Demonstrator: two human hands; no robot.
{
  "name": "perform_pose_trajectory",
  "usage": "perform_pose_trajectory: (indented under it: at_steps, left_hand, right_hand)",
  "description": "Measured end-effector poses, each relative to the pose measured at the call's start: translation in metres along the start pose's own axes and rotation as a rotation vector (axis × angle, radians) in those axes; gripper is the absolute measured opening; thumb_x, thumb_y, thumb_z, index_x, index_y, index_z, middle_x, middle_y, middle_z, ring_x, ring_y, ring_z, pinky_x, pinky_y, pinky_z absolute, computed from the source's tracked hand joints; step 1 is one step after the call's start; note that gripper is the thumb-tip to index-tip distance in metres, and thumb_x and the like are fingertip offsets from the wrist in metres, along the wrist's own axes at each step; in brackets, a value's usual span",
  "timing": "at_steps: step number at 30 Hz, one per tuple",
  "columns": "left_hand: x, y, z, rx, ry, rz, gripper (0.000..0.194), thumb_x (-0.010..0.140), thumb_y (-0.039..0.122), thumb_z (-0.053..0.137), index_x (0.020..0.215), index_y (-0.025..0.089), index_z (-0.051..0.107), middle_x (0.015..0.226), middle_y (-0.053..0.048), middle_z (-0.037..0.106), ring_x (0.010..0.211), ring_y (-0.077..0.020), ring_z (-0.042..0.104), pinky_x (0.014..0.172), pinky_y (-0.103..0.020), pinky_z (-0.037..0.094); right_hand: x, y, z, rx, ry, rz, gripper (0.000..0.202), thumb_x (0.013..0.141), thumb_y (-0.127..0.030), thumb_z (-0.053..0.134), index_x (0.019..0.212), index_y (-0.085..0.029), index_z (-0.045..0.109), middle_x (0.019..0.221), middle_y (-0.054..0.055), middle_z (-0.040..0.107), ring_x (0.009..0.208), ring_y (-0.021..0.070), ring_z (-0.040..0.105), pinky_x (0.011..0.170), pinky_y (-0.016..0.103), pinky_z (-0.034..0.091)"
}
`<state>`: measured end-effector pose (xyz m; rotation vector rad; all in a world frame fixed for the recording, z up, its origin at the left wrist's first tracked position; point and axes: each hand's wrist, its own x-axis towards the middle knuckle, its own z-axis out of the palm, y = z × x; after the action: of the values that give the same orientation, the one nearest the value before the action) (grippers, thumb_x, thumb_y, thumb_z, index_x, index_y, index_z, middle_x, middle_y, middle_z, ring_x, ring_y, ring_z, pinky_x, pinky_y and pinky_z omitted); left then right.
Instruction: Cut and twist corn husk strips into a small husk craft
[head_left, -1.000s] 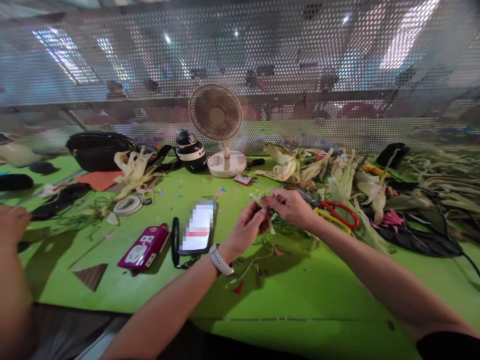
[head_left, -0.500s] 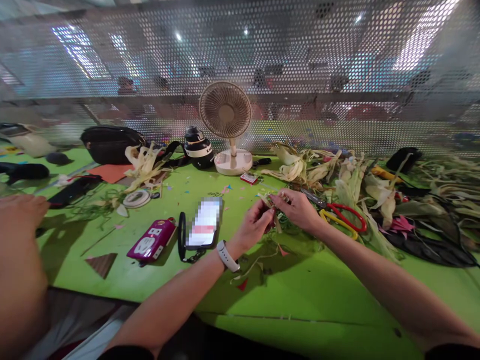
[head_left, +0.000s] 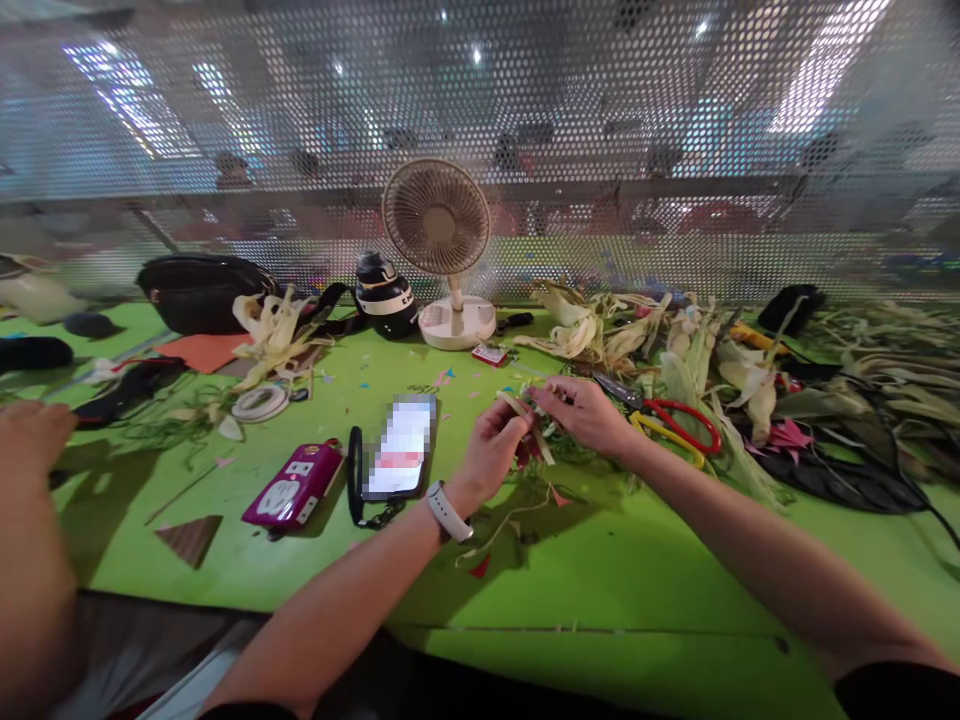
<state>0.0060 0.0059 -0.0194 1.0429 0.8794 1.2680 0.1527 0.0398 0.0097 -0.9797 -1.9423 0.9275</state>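
Note:
My left hand, with a white band on its wrist, pinches a pale strip of husk over the green table. Close against it, the fingers of my right hand are pressed together at the strip's upper end; the exact grip there is small and partly hidden. Thin green shreds lie under both hands. Scissors with red and yellow handles rest right of my right hand. A phone with a lit screen lies left of my left hand.
Dried husks are heaped at the right. A fan and a black bottle stand at the back by a perforated screen. A purple case lies left of the phone. Another person's arm rests at the far left.
The whole view has shifted slightly, so things on the table appear a little further left. My hands stay together at the husk strip, and the pale strip shows more clearly between them.

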Motion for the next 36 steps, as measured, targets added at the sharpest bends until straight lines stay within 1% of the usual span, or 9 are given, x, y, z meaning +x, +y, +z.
perform_pose_trajectory:
  at_steps: [3,6,10,13,17,22,26,31,36]
  left_hand:
    - [0.002,0.001,-0.001,-0.048,0.014,-0.002,0.02,0.07,0.033,0.068,0.071,0.017,0.055,0.051,0.008,0.051,0.036,-0.0041,0.043,0.036,-0.017,0.031]
    - [0.002,0.002,-0.002,-0.072,0.018,0.0,0.021,0.07,0.033,0.069,0.073,0.016,0.057,0.051,0.007,0.052,0.036,-0.0039,0.042,0.035,-0.017,0.03]
    - [0.002,0.002,-0.002,-0.079,0.011,-0.008,0.019,0.072,0.033,0.068,0.075,0.016,0.059,0.048,0.007,0.051,0.036,-0.004,0.041,0.034,-0.016,0.028]
    - [0.001,0.002,0.0,-0.084,0.014,-0.014,0.02,0.071,0.033,0.069,0.075,0.015,0.059,0.051,0.006,0.052,0.038,-0.0045,0.044,0.035,-0.016,0.029]
    - [0.0,0.003,0.001,-0.076,0.067,0.035,0.019,0.069,0.029,0.069,0.073,0.016,0.055,0.056,0.007,0.052,0.039,-0.0035,0.045,0.036,-0.016,0.032]
    - [0.0,0.002,0.0,-0.031,0.096,0.054,0.015,0.07,0.025,0.065,0.073,0.018,0.052,0.056,0.008,0.052,0.037,-0.0043,0.047,0.034,-0.016,0.032]
    - [0.001,0.0,-0.001,-0.015,0.051,0.031,0.017,0.07,0.028,0.065,0.075,0.018,0.053,0.056,0.008,0.054,0.034,-0.0056,0.05,0.032,-0.016,0.03]
    - [0.001,0.0,-0.002,0.015,0.023,0.07,0.021,0.072,0.032,0.068,0.076,0.018,0.053,0.055,0.007,0.055,0.035,-0.0072,0.054,0.032,-0.016,0.031]
    - [-0.001,0.005,-0.003,0.018,-0.042,0.018,0.023,0.074,0.037,0.067,0.075,0.018,0.054,0.048,0.007,0.055,0.032,-0.005,0.046,0.031,-0.015,0.028]
  right_hand:
    - [0.003,-0.001,-0.01,0.317,-0.141,0.124,0.032,0.084,-0.05,0.057,0.083,-0.017,0.056,0.058,-0.006,0.05,0.052,0.0082,0.044,0.05,0.021,0.034]
    - [0.004,0.002,-0.013,0.553,-0.224,0.178,0.038,0.075,-0.041,0.071,0.102,-0.017,0.058,0.07,-0.004,0.058,0.056,0.0069,0.048,0.051,0.019,0.035]
    - [0.006,0.008,-0.006,0.676,-0.221,0.204,0.034,0.067,-0.035,0.078,0.088,-0.014,0.062,0.069,-0.003,0.06,0.054,0.0051,0.046,0.049,0.018,0.033]
    - [0.006,0.009,-0.001,0.646,-0.141,0.188,0.031,0.067,-0.039,0.078,0.077,-0.014,0.062,0.066,-0.003,0.061,0.056,0.0065,0.05,0.053,0.019,0.037]
    - [0.006,0.004,0.003,0.478,-0.024,0.096,0.031,0.067,-0.042,0.076,0.073,-0.015,0.062,0.068,-0.001,0.064,0.063,0.01,0.055,0.063,0.024,0.043]
    - [0.004,0.002,0.007,0.319,0.061,0.018,0.028,0.071,-0.042,0.071,0.072,-0.015,0.062,0.066,0.0,0.063,0.061,0.0112,0.054,0.06,0.025,0.044]
    - [0.004,0.002,0.006,0.23,0.06,-0.028,0.026,0.075,-0.04,0.068,0.073,-0.015,0.062,0.066,0.0,0.063,0.06,0.0113,0.053,0.058,0.025,0.042]
    - [0.005,0.001,-0.001,0.197,0.063,-0.026,0.028,0.074,-0.042,0.069,0.073,-0.014,0.062,0.065,0.0,0.062,0.059,0.0107,0.052,0.056,0.024,0.041]
    - [0.007,0.0,-0.02,0.308,-0.158,0.023,0.026,0.074,-0.039,0.07,0.079,-0.014,0.063,0.071,0.001,0.066,0.063,0.0102,0.057,0.061,0.024,0.046]
